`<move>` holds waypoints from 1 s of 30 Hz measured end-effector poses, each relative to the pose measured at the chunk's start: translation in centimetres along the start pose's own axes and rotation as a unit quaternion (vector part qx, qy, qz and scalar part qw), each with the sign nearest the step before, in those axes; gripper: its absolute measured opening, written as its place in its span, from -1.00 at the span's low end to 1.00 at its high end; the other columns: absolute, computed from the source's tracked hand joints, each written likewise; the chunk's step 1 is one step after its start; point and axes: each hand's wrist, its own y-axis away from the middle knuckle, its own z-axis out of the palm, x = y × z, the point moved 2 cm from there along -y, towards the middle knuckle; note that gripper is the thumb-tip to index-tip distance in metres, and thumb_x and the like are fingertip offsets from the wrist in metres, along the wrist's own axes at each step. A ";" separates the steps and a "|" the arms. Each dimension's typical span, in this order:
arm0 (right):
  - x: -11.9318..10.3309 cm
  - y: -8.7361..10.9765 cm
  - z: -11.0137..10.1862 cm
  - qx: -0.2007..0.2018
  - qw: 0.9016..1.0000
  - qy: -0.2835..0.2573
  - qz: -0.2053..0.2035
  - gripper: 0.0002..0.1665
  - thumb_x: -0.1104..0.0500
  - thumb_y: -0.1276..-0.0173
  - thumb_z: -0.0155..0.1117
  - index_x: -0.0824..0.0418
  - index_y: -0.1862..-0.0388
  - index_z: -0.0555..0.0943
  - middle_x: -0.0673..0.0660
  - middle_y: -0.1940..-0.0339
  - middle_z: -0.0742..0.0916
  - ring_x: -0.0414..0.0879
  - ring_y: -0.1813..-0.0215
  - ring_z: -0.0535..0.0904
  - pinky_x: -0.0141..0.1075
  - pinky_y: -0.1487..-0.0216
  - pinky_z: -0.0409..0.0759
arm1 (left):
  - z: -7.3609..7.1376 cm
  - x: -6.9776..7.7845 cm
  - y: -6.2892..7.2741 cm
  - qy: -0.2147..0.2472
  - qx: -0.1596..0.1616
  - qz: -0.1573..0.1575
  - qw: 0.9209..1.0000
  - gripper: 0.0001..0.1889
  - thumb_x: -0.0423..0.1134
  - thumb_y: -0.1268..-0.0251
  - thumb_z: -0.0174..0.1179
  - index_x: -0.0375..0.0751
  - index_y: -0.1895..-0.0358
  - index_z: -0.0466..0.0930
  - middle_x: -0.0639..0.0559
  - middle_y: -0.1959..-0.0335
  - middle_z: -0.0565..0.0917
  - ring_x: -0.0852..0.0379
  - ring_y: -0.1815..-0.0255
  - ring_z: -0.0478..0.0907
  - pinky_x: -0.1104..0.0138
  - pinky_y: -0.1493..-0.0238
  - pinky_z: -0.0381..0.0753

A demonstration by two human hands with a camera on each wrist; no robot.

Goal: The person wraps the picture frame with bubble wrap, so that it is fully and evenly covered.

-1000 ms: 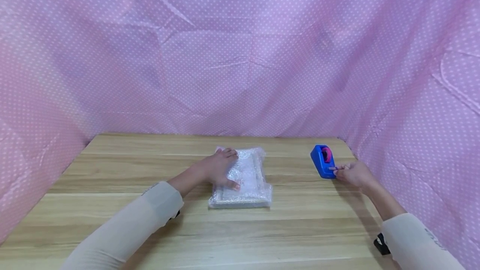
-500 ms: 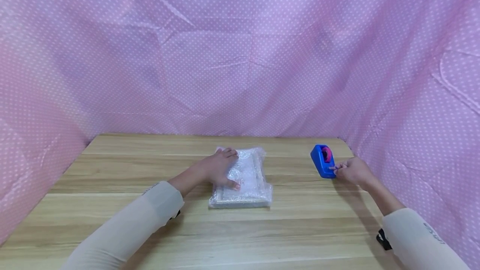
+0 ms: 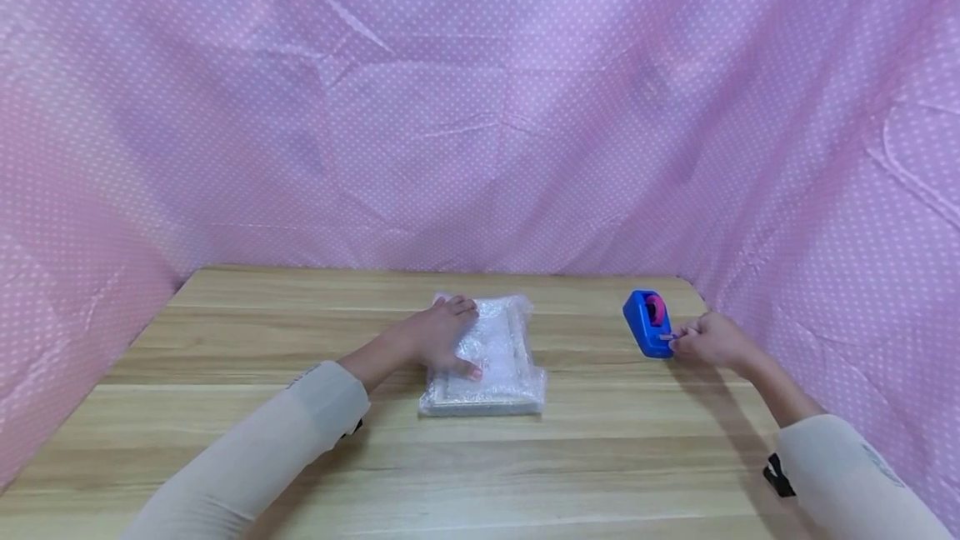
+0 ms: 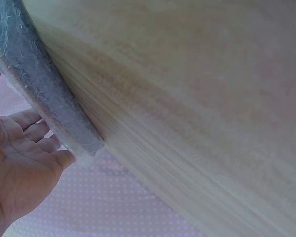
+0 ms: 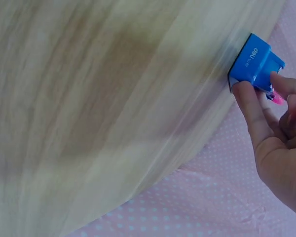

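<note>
A flat rectangular package in bubble wrap (image 3: pixel 491 369) lies on the table, with what looks like a frame-shaped item inside. My left hand (image 3: pixel 441 340) rests on its left side, fingers spread and thumb toward the near part. The left wrist view shows the wrapped edge (image 4: pixel 54 84) close to the fingers of the left hand (image 4: pixel 24 168). At the right stands a blue tape dispenser (image 3: pixel 647 327) with a pink core. My right hand (image 3: pixel 708 340) grips its near end around the cutter, as the dispenser (image 5: pixel 256 61) in the right wrist view shows. Any tape there is too small to make out.
The wood-grain table (image 3: pixel 315 457) reaches back to a pink dotted cloth (image 3: pixel 480 148), which hangs behind and at both sides. The dispenser stands near the table's right edge. Black straps show beneath both sleeves.
My right forearm has shifted slightly outward to the right, while the right fingers stay at the dispenser's near end. The left hand and the package keep their places.
</note>
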 end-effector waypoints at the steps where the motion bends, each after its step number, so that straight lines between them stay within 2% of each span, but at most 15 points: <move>1: -0.1 0.1 -0.1 -0.004 1.000 -0.002 -0.005 -0.63 0.20 -0.38 0.31 0.24 0.64 0.54 0.09 0.32 0.76 -0.17 0.38 0.48 -0.38 0.40 0.45 | 0.0 0.0 0.0 0.002 0.001 0.001 1.000 0.17 0.49 -0.14 0.25 -0.43 -0.54 0.19 -0.35 -0.59 0.18 -0.32 -0.62 0.03 -0.22 -0.57 -0.03; 4: -0.6 0.5 -0.5 -0.018 1.000 -0.009 -0.019 -0.47 0.16 -0.41 0.32 0.14 0.73 0.32 0.15 0.19 0.80 -0.16 0.26 0.55 -0.39 0.32 0.48 | 0.0 0.1 0.1 0.001 -0.001 -0.001 1.000 0.17 0.49 -0.14 0.24 -0.42 -0.54 0.18 -0.34 -0.59 0.18 -0.30 -0.63 0.02 -0.21 -0.58 -0.04; 9: -1.8 1.2 -1.3 -0.056 0.997 -0.031 -0.054 -0.57 0.24 -0.47 0.20 0.22 0.64 0.37 0.25 0.08 0.80 -0.12 0.09 0.62 -0.30 0.25 0.63 | -0.1 0.0 0.2 0.000 0.000 -0.005 1.000 0.17 0.50 -0.14 0.24 -0.41 -0.55 0.18 -0.32 -0.59 0.18 -0.27 -0.63 0.02 -0.20 -0.58 -0.04; 12: -2.7 1.6 -1.7 -0.087 0.994 -0.040 -0.053 -0.68 0.23 -0.49 0.19 0.25 0.51 0.47 0.14 0.30 0.75 -0.19 0.23 0.59 -0.31 0.36 0.61 | -0.1 0.0 0.2 0.005 0.005 -0.002 1.000 0.17 0.49 -0.13 0.25 -0.42 -0.54 0.19 -0.32 -0.59 0.19 -0.28 -0.63 0.03 -0.21 -0.58 -0.03; 13: -3.1 1.7 -1.8 -0.096 0.993 -0.038 -0.059 -0.72 0.23 -0.50 0.20 0.25 0.46 0.50 0.08 0.39 0.69 -0.23 0.32 0.54 -0.35 0.42 0.55 | -0.1 0.0 0.2 0.005 0.003 -0.001 1.000 0.17 0.49 -0.14 0.24 -0.42 -0.54 0.19 -0.32 -0.59 0.18 -0.28 -0.63 0.03 -0.21 -0.58 -0.04; 15: -3.9 1.8 -1.9 -0.106 0.991 -0.028 -0.074 -0.79 0.20 -0.50 0.25 0.24 0.38 0.57 -0.02 0.45 0.59 -0.26 0.42 0.44 -0.38 0.46 0.46 | 0.0 0.0 0.2 0.003 0.002 -0.002 1.000 0.17 0.50 -0.14 0.24 -0.41 -0.55 0.18 -0.32 -0.59 0.18 -0.28 -0.63 0.02 -0.20 -0.58 -0.04; 18: -5.4 1.8 -1.8 -0.106 0.987 -0.006 -0.123 -0.89 0.24 -0.47 0.29 0.21 0.31 0.63 -0.07 0.46 0.60 -0.30 0.44 0.45 -0.41 0.43 0.47 | 0.0 0.0 0.2 -0.002 -0.001 -0.003 1.000 0.18 0.52 -0.13 0.22 -0.41 -0.55 0.17 -0.32 -0.60 0.16 -0.28 -0.63 0.02 -0.18 -0.59 -0.05; 22: -7.5 1.5 -1.3 -0.081 0.982 0.022 -0.170 -0.92 0.27 -0.44 0.33 0.13 0.30 0.66 -0.09 0.40 0.65 -0.25 0.33 0.50 -0.39 0.30 0.52 | -0.1 0.0 0.2 -0.006 -0.004 -0.004 1.000 0.19 0.52 -0.13 0.22 -0.41 -0.56 0.16 -0.33 -0.60 0.15 -0.29 -0.63 0.01 -0.17 -0.59 -0.04; 26: -9.5 0.8 -0.2 -0.052 0.979 0.038 -0.191 -0.92 0.23 -0.43 0.37 0.10 0.30 0.67 -0.09 0.38 0.66 -0.21 0.28 0.51 -0.37 0.25 0.54 | 0.0 0.0 0.2 -0.001 -0.006 -0.003 1.000 0.18 0.51 -0.15 0.22 -0.41 -0.56 0.16 -0.32 -0.60 0.14 -0.29 -0.64 0.00 -0.18 -0.59 -0.06; 30: -11.2 0.0 1.1 -0.061 0.978 0.007 -0.201 -0.92 0.29 -0.43 0.36 0.13 0.28 0.68 -0.04 0.36 0.69 -0.24 0.30 0.53 -0.38 0.26 0.59 | -0.1 0.0 0.1 0.008 -0.003 -0.003 1.000 0.17 0.49 -0.15 0.24 -0.41 -0.55 0.18 -0.32 -0.60 0.16 -0.29 -0.64 0.00 -0.19 -0.59 -0.06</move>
